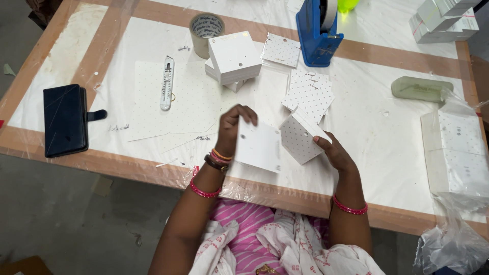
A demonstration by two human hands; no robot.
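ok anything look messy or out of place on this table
Mostly small things. The stack of white square cards beside the tape roll is skewed, its lower cards jutting out. The dotted cards lie fanned loosely rather than squared. The left hand and right hand hold cards normally.

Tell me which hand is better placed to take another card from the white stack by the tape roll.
Left, probably. The left hand is nearer the stack; the right hand sits farther off. Both already hold cards.
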